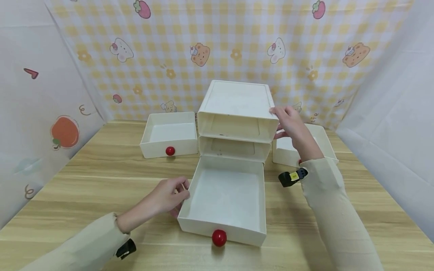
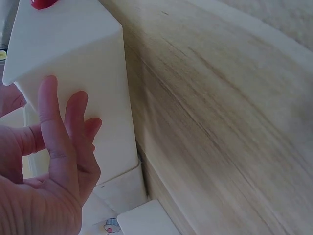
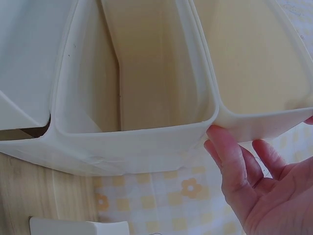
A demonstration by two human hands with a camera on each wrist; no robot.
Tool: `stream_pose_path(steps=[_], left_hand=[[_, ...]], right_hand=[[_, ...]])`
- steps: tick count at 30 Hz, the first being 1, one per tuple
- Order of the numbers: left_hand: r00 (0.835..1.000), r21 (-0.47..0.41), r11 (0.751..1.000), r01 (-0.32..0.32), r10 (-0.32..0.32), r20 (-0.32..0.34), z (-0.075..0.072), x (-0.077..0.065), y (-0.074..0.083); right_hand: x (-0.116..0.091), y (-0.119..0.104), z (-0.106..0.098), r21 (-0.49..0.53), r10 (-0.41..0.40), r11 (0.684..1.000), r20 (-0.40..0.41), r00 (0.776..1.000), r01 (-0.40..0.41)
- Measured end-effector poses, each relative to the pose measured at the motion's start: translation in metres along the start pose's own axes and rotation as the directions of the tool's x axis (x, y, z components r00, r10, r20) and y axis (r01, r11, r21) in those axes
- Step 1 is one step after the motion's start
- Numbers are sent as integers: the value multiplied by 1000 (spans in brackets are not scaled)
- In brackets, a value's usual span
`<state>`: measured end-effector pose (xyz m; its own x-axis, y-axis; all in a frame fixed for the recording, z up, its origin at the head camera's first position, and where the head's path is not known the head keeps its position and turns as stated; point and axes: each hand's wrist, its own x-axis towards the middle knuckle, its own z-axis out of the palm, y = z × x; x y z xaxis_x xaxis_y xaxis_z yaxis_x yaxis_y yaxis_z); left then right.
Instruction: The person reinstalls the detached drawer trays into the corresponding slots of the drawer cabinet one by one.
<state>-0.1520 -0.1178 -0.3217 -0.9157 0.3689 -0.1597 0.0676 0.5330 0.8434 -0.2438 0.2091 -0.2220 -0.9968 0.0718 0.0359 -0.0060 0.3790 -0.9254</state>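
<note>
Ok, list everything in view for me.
Table: 1, wood-toned, beneath everything
Cabinet stack: 1, off-white, middle of table
Front drawer: 1, white, jutting from the stack's bottom
Left drawer: 1, white, left of stack
Right drawer: 1, white, right of stack, partly hidden
Knobs: 3, red, one per drawer front
Checked cloth: 1, yellow and white, printed, behind
Side sheets: 2, white, left and right
Sleeves: 2, beige, lower left and right
Wrist devices: 2, black, by the cuffs
Left hand: 1, bare, at front drawer's left wall
Right hand: 1, bare, at stack's upper right edge
</note>
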Motion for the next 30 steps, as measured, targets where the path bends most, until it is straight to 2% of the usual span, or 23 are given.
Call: stream_pose_path(steps=[12, 23, 30], left_hand=[[999, -51, 998, 43, -44, -5, 3, 9, 0], [996, -137, 988, 64, -55, 71, -3, 24, -2], [993, -160, 983, 87, -74, 88, -6, 32, -1]], right_hand=[[0, 0, 0, 2, -5, 1000, 2, 1000, 5], [1, 1, 0, -12, -1, 1000, -2, 1000, 0], [1, 1, 0, 2, -6, 1000, 5, 1000, 6]])
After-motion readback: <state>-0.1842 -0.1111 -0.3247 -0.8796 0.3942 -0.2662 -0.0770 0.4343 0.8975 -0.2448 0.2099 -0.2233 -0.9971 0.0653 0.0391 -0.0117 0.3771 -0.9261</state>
